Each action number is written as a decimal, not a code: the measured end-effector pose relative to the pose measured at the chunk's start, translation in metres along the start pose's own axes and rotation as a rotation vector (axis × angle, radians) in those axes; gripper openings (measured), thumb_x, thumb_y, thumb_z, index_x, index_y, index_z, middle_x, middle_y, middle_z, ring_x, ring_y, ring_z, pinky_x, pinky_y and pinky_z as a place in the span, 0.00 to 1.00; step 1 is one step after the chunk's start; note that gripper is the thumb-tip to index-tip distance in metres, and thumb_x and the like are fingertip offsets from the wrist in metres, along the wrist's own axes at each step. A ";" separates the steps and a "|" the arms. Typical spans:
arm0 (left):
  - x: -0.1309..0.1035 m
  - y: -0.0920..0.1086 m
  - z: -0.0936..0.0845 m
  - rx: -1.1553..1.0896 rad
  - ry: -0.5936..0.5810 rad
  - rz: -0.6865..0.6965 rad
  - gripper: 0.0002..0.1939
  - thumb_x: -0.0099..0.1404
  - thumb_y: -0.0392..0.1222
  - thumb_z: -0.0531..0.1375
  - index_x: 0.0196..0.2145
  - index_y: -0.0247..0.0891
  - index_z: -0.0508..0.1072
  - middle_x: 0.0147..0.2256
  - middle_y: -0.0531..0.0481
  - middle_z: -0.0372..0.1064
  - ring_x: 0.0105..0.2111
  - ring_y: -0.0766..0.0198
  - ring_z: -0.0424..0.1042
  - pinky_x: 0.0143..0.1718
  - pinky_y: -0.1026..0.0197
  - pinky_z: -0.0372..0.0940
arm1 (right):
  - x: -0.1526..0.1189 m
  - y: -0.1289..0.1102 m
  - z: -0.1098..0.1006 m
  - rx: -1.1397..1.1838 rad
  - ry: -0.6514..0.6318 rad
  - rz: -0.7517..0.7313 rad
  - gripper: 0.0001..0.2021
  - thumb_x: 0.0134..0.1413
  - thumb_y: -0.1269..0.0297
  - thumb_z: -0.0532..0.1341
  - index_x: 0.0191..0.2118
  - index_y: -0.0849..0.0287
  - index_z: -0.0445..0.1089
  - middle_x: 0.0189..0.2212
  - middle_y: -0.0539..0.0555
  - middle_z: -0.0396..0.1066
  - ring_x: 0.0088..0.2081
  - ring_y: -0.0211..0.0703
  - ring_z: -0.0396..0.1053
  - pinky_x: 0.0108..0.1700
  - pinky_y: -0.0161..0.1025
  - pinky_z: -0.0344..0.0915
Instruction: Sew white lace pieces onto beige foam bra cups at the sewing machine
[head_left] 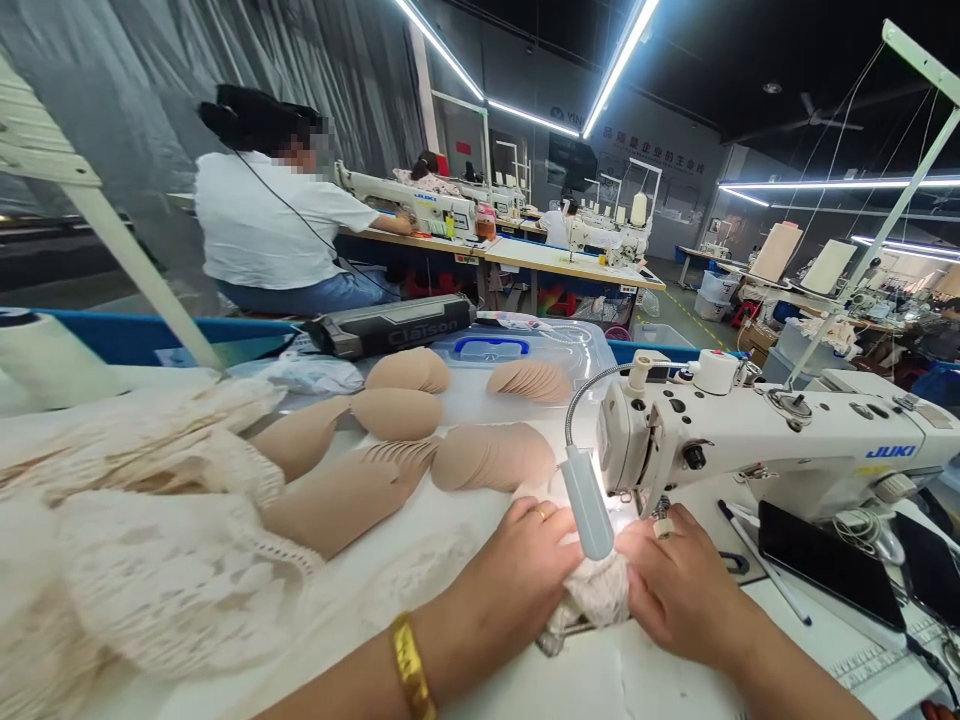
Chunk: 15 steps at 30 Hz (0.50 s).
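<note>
A piece of cream lace fabric (pixel 600 592) lies bunched under the head of a white JUKI sewing machine (pixel 787 425). On its left side my left hand (pixel 517 560), with a gold bracelet at the wrist, has its fingers closed on the cloth. My right hand (pixel 681 580) grips the same lace from the other side, close to the needle area. A grey gooseneck lamp (pixel 589 505) hangs between both hands and lights the work. The lamp head hides the needle and some fingertips.
Stacks of beige bra cups (pixel 495 457) spread across the table at left, beside more lace fabric (pixel 172 570). Behind them sits a clear plastic box (pixel 570 345) with a blue handle. A phone (pixel 829 565) and a white pen (pixel 765 565) lie at right. Another person (pixel 277 215) sits sewing ahead.
</note>
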<state>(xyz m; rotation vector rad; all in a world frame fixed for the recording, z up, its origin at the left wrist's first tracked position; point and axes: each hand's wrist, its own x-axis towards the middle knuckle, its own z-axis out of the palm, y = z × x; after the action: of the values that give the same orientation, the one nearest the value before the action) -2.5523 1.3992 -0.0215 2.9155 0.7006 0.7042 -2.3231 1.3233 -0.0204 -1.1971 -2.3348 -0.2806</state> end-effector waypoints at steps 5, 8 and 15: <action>0.003 0.009 -0.010 -0.200 0.028 0.004 0.20 0.68 0.30 0.56 0.55 0.44 0.72 0.47 0.46 0.78 0.44 0.53 0.76 0.46 0.54 0.71 | 0.006 -0.011 0.017 0.024 0.015 -0.053 0.23 0.65 0.64 0.66 0.62 0.55 0.61 0.51 0.60 0.74 0.48 0.54 0.70 0.48 0.46 0.66; -0.004 0.011 -0.024 -0.244 -0.063 0.078 0.21 0.64 0.32 0.60 0.54 0.46 0.72 0.47 0.48 0.77 0.46 0.52 0.74 0.51 0.52 0.69 | 0.005 0.001 0.031 -0.080 0.008 -0.040 0.19 0.57 0.82 0.58 0.50 0.55 0.68 0.38 0.54 0.73 0.36 0.48 0.65 0.39 0.42 0.60; -0.012 0.016 -0.035 -0.029 -0.150 0.123 0.20 0.60 0.27 0.59 0.46 0.47 0.74 0.42 0.49 0.76 0.39 0.53 0.72 0.46 0.52 0.64 | 0.001 0.021 0.029 -0.105 -0.114 0.045 0.14 0.54 0.83 0.59 0.37 0.55 0.71 0.32 0.51 0.71 0.35 0.47 0.63 0.41 0.40 0.59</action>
<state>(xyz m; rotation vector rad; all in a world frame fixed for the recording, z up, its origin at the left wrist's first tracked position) -2.5711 1.3780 0.0076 2.9659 0.4957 0.4927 -2.3165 1.3474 -0.0457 -1.3462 -2.4130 -0.3310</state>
